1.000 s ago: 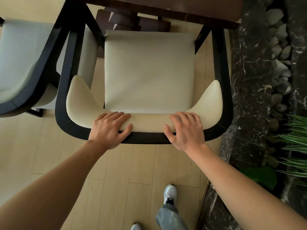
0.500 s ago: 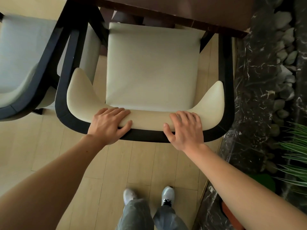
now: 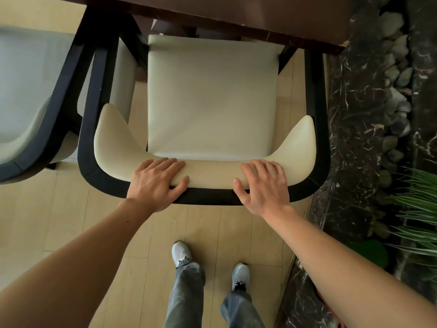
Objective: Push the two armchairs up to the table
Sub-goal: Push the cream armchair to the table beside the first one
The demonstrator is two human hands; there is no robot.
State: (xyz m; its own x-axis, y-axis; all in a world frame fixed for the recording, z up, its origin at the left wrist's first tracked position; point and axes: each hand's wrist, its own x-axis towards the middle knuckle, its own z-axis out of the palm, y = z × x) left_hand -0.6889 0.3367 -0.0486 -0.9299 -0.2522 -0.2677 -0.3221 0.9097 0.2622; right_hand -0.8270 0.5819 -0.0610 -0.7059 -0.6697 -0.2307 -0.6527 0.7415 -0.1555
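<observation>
- Cream padding is lining the curved back of the near armchair (image 3: 212, 102), and both hands are lying on it from behind.
- Left hand (image 3: 155, 183) is pressing flat on the backrest, fingers spread over the cushion and thumb hooked along the black frame; the grip is a loose wrap, not a clench.
- Right hand (image 3: 262, 185) is resting likewise near the right curve, fingers draped forward, thumb at the frame's rear edge.
- Front edge of the seat is lying just under the dark worktop (image 3: 236, 13), its arm tips tucked beneath the rim.
- Second armchair (image 3: 35, 91) is standing just beside the first on the left, its black frames nearly touching, partly out of view.
- Dark marble border (image 3: 354, 114) with pebbles is running close along the chair's right side, leaving a thin strip of floor.
- Pale wooden floor (image 3: 59, 221) is lying open behind the chair, where two shoes are standing.
</observation>
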